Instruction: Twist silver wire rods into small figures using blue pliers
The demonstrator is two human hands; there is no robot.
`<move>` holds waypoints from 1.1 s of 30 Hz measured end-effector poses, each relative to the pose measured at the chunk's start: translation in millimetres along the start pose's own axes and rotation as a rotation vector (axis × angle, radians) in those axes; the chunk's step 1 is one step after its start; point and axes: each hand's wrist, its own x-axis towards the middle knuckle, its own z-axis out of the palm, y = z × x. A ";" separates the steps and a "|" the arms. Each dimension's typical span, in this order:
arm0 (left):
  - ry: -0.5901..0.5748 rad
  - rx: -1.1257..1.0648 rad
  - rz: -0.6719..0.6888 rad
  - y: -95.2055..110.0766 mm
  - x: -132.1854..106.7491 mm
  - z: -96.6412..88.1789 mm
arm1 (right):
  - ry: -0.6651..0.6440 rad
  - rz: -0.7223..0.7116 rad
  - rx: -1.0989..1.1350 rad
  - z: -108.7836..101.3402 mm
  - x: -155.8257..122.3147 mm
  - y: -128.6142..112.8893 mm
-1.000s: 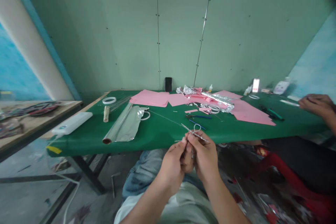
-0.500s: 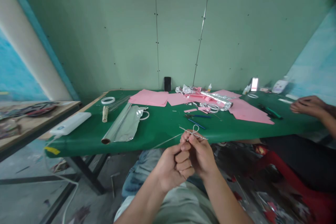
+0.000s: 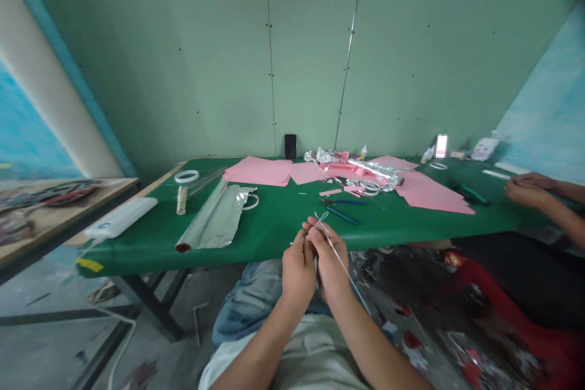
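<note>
Thin twisted wire is pinched between L hand and R hand, held together just in front of green bench. Wire twisting seems in hand; next, prob. firm pinch and more turns are needed.

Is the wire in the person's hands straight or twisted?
Twisted: the silver wire shows a twisted section ending in a small loop above the left hand and right hand.

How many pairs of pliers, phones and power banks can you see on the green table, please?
Pairs of pliers: 2
Phone: 1
Power bank: 1
Total: 4
</note>
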 end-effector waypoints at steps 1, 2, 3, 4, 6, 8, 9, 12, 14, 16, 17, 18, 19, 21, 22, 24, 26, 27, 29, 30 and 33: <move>-0.007 0.025 0.021 0.3 -1.7 0.5 | 0.014 -0.013 -0.008 1.3 -1.9 -0.4; -0.016 0.044 0.039 1.1 -3.4 1.2 | 0.024 -0.026 -0.018 2.0 -3.8 -1.0; -0.024 0.056 0.053 2.3 -5.1 2.0 | 0.030 -0.040 -0.032 2.1 -5.8 -1.8; -0.033 0.061 0.064 4.0 -6.9 3.0 | 0.032 -0.055 -0.047 1.9 -7.9 -2.9; -0.044 0.053 0.075 8.7 -10.2 5.2 | 0.026 -0.091 -0.086 1.1 -11.7 -5.4; -0.045 0.024 0.074 14.4 -12.9 7.2 | 0.013 -0.130 -0.125 0.5 -14.8 -7.6; -0.039 0.004 0.067 16.9 -13.8 7.8 | 0.005 -0.153 -0.151 0.1 -15.7 -8.1; -0.012 -0.076 0.009 21.4 -14.1 7.7 | -0.014 -0.238 -0.255 -3.2 -15.9 -7.2; -0.013 -0.135 -0.057 21.2 -12.9 6.2 | 0.007 -0.308 -0.332 -8.2 -14.5 -6.6; -0.039 -0.187 -0.120 20.1 -11.3 4.5 | 0.061 -0.380 -0.397 -14.7 -12.5 -9.0; -0.056 -0.207 -0.143 19.6 -10.6 3.9 | 0.092 -0.417 -0.429 -17.9 -11.3 -11.8; -0.074 -0.220 -0.159 19.5 -9.9 3.4 | 0.117 -0.448 -0.461 -20.8 -9.9 -15.7; -0.093 -0.227 -0.168 19.7 -9.4 3.0 | 0.128 -0.471 -0.493 -23.1 -8.5 -20.4; -0.134 -0.218 -0.173 21.2 -8.6 2.4 | 0.099 -0.483 -0.551 -25.8 -5.5 -30.9; -0.154 -0.205 -0.167 22.3 -8.3 2.1 | 0.066 -0.471 -0.575 -26.3 -4.3 -35.9; -0.181 -0.165 -0.132 25.0 -8.0 0.9 | -0.003 -0.423 -0.603 -26.1 -2.9 -43.8; -0.186 -0.115 -0.071 27.5 -7.7 -1.5 | -0.046 -0.357 -0.600 -25.1 -2.9 -48.3; -0.185 -0.088 -0.037 28.6 -7.5 -3.2 | -0.059 -0.324 -0.588 -24.6 -3.1 -49.3; -0.187 -0.034 0.023 30.2 -6.5 -7.0 | -0.085 -0.267 -0.546 -23.7 -3.3 -50.0; -0.192 -0.009 0.044 30.8 -5.9 -8.8 | -0.097 -0.244 -0.522 -23.5 -2.9 -49.9; -0.203 0.039 0.077 31.9 -4.1 -12.7 | -0.124 -0.192 -0.455 -23.7 -0.5 -50.3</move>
